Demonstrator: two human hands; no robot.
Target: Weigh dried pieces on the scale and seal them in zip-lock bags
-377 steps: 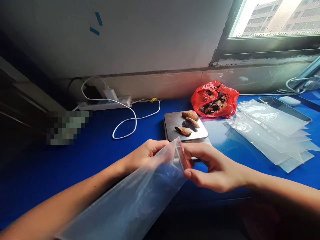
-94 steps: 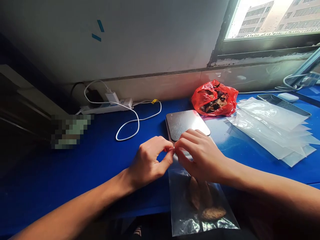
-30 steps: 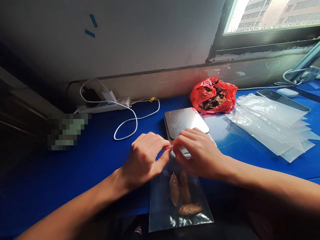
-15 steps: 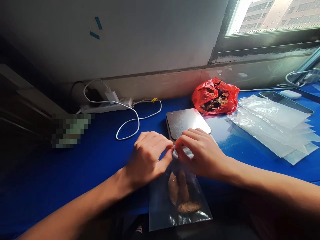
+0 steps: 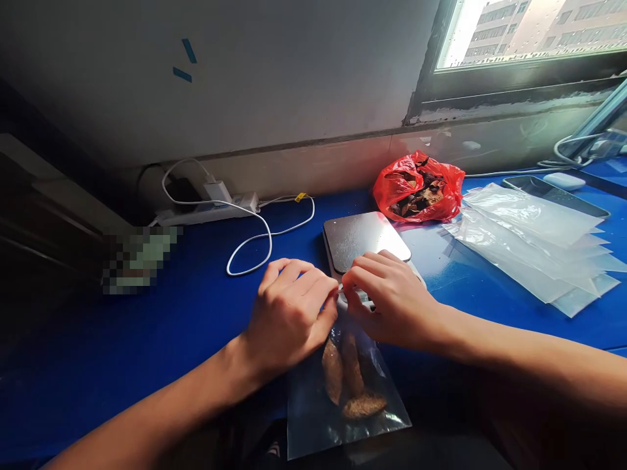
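Observation:
A clear plastic bag (image 5: 313, 424) hangs below my hands over the table's front edge. Three brown, rough, elongated pieces (image 5: 353, 375) lie inside it. My left hand (image 5: 296, 307) pinches the bag's top edge between thumb and fingers. Close beside it, my right hand (image 5: 389, 297) pinches the same edge, the two sets of fingertips nearly touching. Part of the bag's top is hidden by my fingers. Just beyond my hands sits a digital kitchen scale (image 5: 367, 238) with a shiny metal plate, its front partly covered by my right hand.
Behind the scale stands a red plastic bag (image 5: 392, 189) of dark dried pieces. Several flat clear bags (image 5: 539, 241) are stacked at the right, near a phone (image 5: 558, 194). A power strip (image 5: 206, 212) with a white cable (image 5: 270, 241) lies along the wall on the blue table (image 5: 206, 313).
The clear bag and its pieces have shifted slightly left and tilted a little. Both hands keep their pinch on its top edge. The whole view has moved slightly.

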